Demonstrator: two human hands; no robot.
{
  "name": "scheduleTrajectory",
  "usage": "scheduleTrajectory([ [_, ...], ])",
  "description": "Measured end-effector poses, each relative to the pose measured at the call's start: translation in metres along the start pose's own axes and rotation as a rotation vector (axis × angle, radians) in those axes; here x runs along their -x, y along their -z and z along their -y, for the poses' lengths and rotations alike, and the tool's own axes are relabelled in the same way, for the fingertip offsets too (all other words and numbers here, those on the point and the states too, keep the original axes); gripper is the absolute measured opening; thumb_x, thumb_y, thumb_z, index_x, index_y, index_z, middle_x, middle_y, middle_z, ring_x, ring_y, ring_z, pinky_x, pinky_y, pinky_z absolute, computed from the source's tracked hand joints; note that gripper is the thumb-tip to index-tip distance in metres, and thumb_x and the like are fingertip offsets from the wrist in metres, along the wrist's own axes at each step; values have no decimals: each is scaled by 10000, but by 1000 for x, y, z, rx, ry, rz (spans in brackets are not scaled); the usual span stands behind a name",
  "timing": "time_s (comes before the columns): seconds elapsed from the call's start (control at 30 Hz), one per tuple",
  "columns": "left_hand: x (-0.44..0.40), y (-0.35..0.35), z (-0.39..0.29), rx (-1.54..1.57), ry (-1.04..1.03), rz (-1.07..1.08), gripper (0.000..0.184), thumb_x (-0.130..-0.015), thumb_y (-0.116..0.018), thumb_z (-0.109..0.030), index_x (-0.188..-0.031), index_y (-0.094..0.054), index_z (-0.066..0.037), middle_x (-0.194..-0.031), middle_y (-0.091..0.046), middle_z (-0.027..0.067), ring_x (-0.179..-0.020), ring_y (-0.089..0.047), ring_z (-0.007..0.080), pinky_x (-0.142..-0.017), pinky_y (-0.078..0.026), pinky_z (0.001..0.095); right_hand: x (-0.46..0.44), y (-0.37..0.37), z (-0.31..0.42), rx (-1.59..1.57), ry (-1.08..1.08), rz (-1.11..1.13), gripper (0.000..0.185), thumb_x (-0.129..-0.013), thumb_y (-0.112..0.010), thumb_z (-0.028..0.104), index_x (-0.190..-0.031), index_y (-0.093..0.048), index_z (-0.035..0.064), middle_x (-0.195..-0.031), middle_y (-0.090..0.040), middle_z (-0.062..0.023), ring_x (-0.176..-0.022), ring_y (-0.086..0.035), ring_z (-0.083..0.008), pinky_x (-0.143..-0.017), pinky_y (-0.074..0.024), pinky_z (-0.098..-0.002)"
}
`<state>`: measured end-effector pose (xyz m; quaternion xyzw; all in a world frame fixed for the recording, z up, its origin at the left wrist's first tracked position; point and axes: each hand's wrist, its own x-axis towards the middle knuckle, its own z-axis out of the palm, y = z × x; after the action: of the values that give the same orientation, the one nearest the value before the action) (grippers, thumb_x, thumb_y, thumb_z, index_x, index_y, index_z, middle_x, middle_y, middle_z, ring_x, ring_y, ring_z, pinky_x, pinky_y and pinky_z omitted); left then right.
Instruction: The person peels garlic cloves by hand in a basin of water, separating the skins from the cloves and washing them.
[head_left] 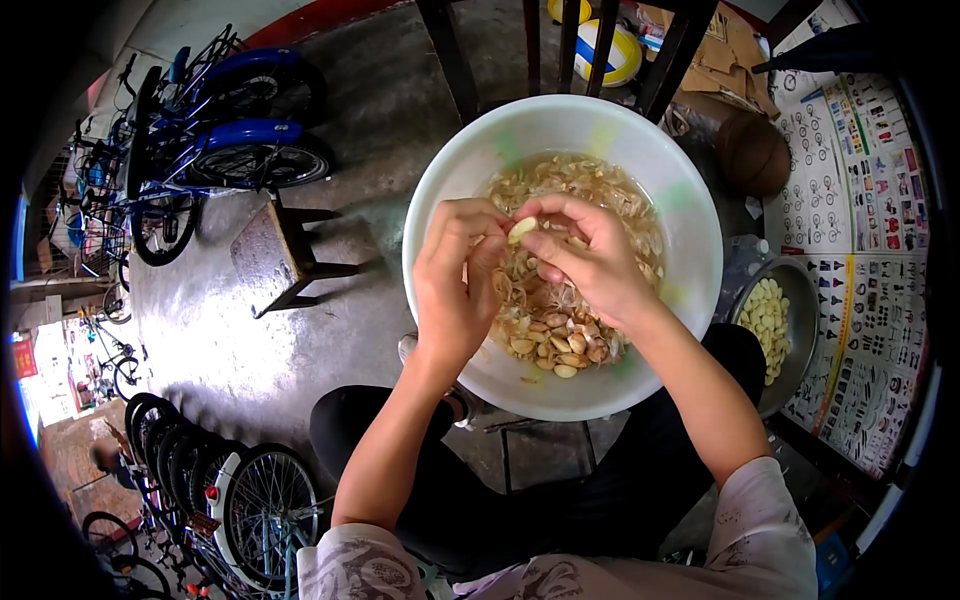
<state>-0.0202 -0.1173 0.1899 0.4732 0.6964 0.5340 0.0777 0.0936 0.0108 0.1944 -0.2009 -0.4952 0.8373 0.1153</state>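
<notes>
Both hands are above a large white basin that holds water, loose skins and garlic cloves. A pale garlic clove shows between the fingertips of the two hands. My right hand pinches the clove between thumb and forefinger. My left hand has its fingers curled close against the clove's left side; whether it also grips the clove is hard to make out. Beyond the basin's right edge, a metal bowl holds many peeled cloves.
A wooden stool stands left of the basin. Bicycles line the far left, more at lower left. Dark chair bars, a ball and a brown ball lie beyond. Printed sheets cover the right side.
</notes>
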Motion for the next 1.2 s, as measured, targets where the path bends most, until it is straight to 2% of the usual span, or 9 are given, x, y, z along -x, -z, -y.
scheduleTrajectory([
  [0.37, -2, -2, -1, 22, 53, -24, 85, -940, -514, 85, -977, -544, 15, -1027, -574, 120, -912, -605, 178, -719, -553, 289, -3, 2, 1, 34, 11, 6, 176, -909, -686, 83, -1050, -634, -9, -932, -652, -43, -643, -529, -60, -564, -449, -208],
  [0.47, -4, -3, 1, 57, 15, -94, 154, -863, -545, 140, -952, -529, 16, -973, -605, 135, -819, -617, 241, -663, -535, 309, -2, 2, 2, 95, -42, 33, 209, -901, -693, 85, -1083, -659, -10, -953, -660, -53, -646, -550, -66, -565, -457, -215],
  [0.53, -3, -1, 1, 93, 66, -57, 59, -969, -496, 62, -982, -537, 22, -1031, -571, 114, -889, -596, 156, -730, -556, 283, 1, 1, 3, 161, -138, 50, 251, -892, -694, 73, -1128, -671, -12, -968, -663, -64, -644, -562, -74, -572, -465, -215],
  [0.77, -4, 2, 4, 43, 66, -82, 57, -956, -514, 64, -974, -540, 16, -1022, -590, 97, -863, -606, 142, -733, -541, 266, 1, 8, 1, 49, -301, 192, 262, -883, -676, 35, -1137, -672, -26, -967, -661, -74, -642, -571, -80, -585, -475, -209],
  [0.87, -10, 2, 6, -11, 116, -95, 75, -887, -588, 74, -932, -566, 19, -940, -636, 117, -817, -644, 219, -695, -554, 319, 2, 10, 3, 176, -288, 179, 225, -900, -677, 69, -1112, -683, -6, -886, -635, -24, -662, -534, -58, -577, -440, -211],
  [0.97, -12, -3, 34, -81, 146, 5, 36, -890, -618, 22, -920, -599, 30, -926, -659, 128, -786, -661, 231, -692, -550, 326, -4, 18, 4, 210, -296, 120, 203, -912, -657, 66, -1101, -676, -5, -908, -651, -29, -647, -526, -50, -587, -454, -204],
  [1.03, -14, -17, 60, -131, 323, 104, 81, -875, -646, -30, -912, -620, 38, -938, -675, 154, -776, -679, 252, -685, -546, 329, -10, 29, 5, 388, -232, 38, 183, -922, -638, 67, -1087, -668, -8, -930, -663, -30, -643, -531, -44, -588, -467, -204],
  [1.1, -11, -32, 102, -202, 290, 165, 107, -858, -662, -45, -923, -631, 34, -917, -680, 157, -783, -683, 267, -685, -540, 341, -23, 43, -12, 544, -164, -12, 151, -926, -620, 57, -1055, -664, -9, -930, -662, -38, -634, -545, -57, -578, -471, -217],
  [1.2, -14, -55, 115, -469, 292, 260, 151, -827, -679, -69, -941, -640, 22, -930, -681, 164, -815, -690, 286, -690, -541, 364, -34, 49, -22, 651, -177, 0, 111, -908, -617, 73, -950, -651, -23, -852, -667, -64, -593, -603, -133, -581, -497, -291],
])
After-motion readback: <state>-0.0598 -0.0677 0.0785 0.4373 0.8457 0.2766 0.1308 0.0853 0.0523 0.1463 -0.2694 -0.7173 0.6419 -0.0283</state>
